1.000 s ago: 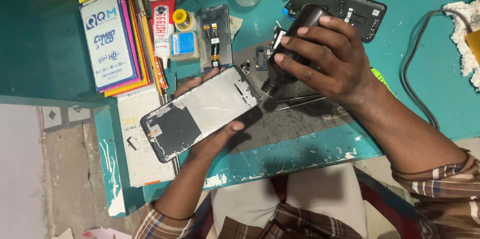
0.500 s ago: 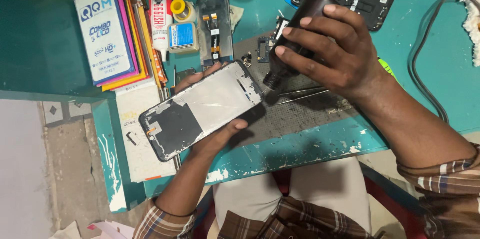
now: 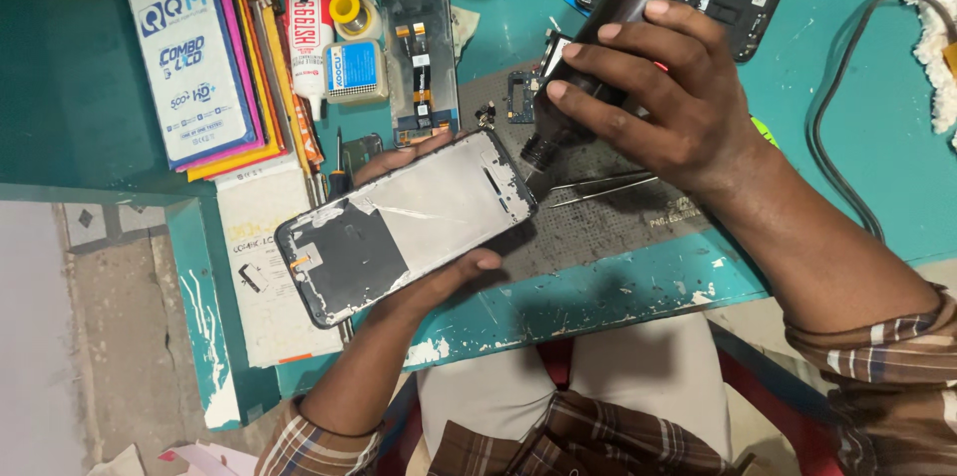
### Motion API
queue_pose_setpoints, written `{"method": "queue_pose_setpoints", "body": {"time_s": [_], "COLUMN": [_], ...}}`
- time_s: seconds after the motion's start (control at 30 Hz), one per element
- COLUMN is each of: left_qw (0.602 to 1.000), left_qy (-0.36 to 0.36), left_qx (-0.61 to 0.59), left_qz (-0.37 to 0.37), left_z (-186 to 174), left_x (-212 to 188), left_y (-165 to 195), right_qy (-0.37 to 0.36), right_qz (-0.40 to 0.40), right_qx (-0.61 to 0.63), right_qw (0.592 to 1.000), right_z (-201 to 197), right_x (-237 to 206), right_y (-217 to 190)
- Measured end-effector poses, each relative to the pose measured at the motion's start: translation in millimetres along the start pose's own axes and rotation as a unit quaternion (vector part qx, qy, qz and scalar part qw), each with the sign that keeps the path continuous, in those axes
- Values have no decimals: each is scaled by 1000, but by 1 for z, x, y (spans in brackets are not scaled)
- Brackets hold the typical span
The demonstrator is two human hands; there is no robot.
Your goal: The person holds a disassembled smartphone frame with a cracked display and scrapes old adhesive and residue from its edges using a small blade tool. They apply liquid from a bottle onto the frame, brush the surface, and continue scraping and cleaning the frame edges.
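A: Since a second ago the right hand has tipped its dark bottle a little further and brought the nozzle nearer the corner of the phone frame; the frame itself has hardly shifted.

B: How is each hand holding?

A: The right hand is wrapped fully round the bottle, fingers closed across its body, nozzle pointing down-left and just beside the frame's upper right corner; I cannot tell whether they touch. The left hand cradles the frame from below, thumb pressed on its near long edge and fingertips showing past the far edge, so it is closed firmly on it.

B: And where is the frame?

A: Held up over the near-left part of the grey work mat, inner side up, tilted, its left end overhanging the table's front edge.

B: What step does it look like?

A: I judge liquid is about to be dropped along the frame's rim. That calls for a gentle squeeze and a steady nozzle, with the frame kept level enough that nothing runs off.

B: Room to move?

A: Tight to the right of the frame: tweezers lie on the mat just below the bottle, and small parts sit beyond it. Behind the frame lie a second phone body and a glue tube. Toward the person, past the table edge, it is open.
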State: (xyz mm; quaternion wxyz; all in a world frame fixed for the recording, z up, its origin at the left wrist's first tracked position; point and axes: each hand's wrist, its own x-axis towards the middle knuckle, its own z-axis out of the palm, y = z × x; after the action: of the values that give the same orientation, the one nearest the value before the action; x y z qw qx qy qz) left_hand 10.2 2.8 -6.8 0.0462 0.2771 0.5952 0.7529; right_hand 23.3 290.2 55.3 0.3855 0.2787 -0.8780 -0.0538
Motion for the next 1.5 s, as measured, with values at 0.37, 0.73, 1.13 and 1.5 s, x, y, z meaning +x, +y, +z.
{"method": "queue_pose_setpoints", "body": {"time_s": [0.37, 0.73, 1.13, 1.5], "left_qw": [1000, 1000, 995, 996], "left_qy": [-2, -22, -47, -64], "left_qx": [6, 2, 84, 50], "left_qz": [-13, -8, 23, 25], "left_z": [1, 1, -1, -2], "left_x": [-2, -4, -7, -7], "left_y": [1, 3, -1, -2], "right_qy": [-5, -5, -11, -15], "right_qz": [-8, -7, -6, 5], "right_qx": [-12, -3, -12, -8], "right_qw": [1000, 1000, 1000, 1000], "right_z": [3, 0, 4, 9], "right_x": [-6, 3, -4, -15], "right_y": [0, 2, 5, 6]}}
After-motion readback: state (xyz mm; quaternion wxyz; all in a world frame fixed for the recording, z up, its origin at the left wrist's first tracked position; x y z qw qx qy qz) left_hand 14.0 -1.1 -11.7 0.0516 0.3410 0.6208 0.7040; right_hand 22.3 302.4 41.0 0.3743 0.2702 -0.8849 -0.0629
